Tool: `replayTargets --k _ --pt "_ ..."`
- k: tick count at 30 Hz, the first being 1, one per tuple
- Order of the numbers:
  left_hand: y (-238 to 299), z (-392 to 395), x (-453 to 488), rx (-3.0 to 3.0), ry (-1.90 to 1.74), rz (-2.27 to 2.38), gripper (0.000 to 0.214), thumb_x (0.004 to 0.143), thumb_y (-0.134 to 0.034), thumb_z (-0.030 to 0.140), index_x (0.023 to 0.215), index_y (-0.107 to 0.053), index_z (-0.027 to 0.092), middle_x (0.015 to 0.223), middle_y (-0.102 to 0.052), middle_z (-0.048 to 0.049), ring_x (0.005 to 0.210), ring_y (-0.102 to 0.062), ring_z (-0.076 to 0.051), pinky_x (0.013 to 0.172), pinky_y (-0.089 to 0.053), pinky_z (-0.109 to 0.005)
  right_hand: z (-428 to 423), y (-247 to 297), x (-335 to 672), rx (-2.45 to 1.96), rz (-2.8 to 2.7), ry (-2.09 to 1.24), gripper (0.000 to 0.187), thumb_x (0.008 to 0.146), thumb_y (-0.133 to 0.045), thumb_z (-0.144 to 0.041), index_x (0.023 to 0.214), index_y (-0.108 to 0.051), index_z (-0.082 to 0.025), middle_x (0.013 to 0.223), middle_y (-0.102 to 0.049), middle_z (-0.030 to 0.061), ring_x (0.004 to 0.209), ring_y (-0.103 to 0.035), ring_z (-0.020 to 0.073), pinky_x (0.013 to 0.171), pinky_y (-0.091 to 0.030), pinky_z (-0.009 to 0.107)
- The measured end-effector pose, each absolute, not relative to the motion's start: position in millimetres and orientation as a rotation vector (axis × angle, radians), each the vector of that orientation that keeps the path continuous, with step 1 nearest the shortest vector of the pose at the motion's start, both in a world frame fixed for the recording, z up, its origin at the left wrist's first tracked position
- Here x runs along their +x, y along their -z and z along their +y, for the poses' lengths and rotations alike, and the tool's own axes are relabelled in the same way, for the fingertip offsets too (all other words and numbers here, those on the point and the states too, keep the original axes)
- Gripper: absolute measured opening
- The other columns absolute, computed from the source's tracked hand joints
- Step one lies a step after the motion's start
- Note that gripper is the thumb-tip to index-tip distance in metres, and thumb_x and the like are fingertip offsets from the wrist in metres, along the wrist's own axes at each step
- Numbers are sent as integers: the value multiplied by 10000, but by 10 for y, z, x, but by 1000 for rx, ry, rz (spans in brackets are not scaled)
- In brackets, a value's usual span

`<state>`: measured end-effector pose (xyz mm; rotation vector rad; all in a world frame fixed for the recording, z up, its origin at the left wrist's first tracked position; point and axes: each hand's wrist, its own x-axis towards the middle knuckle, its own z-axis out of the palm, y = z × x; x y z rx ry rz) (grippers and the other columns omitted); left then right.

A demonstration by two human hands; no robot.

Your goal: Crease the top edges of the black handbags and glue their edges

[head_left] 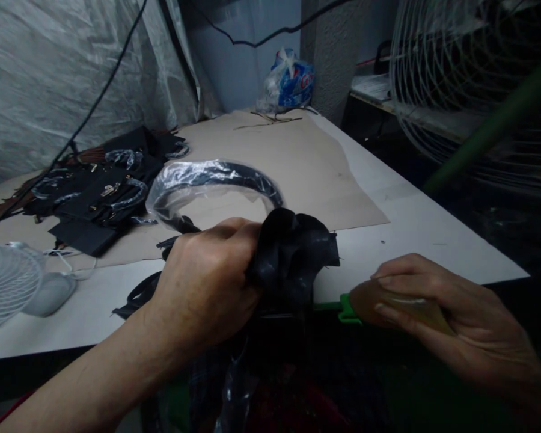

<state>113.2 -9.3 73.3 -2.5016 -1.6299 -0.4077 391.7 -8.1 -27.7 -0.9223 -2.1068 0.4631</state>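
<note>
My left hand (211, 273) is closed around a black handbag (293, 255), whose dark material bunches up to the right of my fist. A curved bag handle (216, 174) wrapped in clear plastic arches up behind that hand. In my right hand (460, 319), between thumb and fingers, is an amber squeeze bottle (401, 310) with a green cap (349, 310). Its thin green nozzle points left, at the lower right edge of the black material. Whether the tip touches is too dark to tell. My left palm's fingers are hidden behind the fist.
Several black bags (112, 186) with wrapped handles lie heaped at the left on brown paper (297, 156) over a white table (415, 240). A small white fan (9, 285) stands at the front left. A large wire-caged fan (451, 90) is at the right. A tied plastic bag (293, 84) sits at the back.
</note>
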Motion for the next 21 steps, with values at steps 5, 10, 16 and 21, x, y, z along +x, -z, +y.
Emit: replayTargets --k 5,10,16,21 --pt "-758 -108 1128 -2494 425 -1668 62 704 -525 163 737 -569 193 686 -624 -32 588 -599 -160 532 -451 -263 -119 259 3904 -984 -2111 -426 176 864 -589 -252 1037 -572 -284 950 -623 17 718 -635 154 539 -494 255" --pt "-757 -117 1130 -2495 424 -1671 73 705 -506 159 736 -567 184 677 -612 -29 497 -532 -127 476 -392 -252 -92 193 3887 -914 -2179 -417 147 886 -571 -278 1033 -576 -273 933 -612 6 697 -617 115 512 -472 216" --pt "-755 -123 1126 -2523 460 -1653 70 705 -505 157 721 -561 196 651 -586 -19 506 -523 -127 487 -387 -255 -120 198 3903 -933 -2180 -419 140 879 -585 -277 1018 -573 -265 944 -616 15 701 -617 122 513 -476 231" --pt "-770 -128 1137 -2542 466 -1679 73 698 -503 148 701 -546 207 640 -587 -22 518 -542 -141 489 -407 -270 -125 197 3917 -945 -2174 -393 141 880 -565 -288 1022 -560 -282 926 -625 16 695 -627 146 510 -494 248"
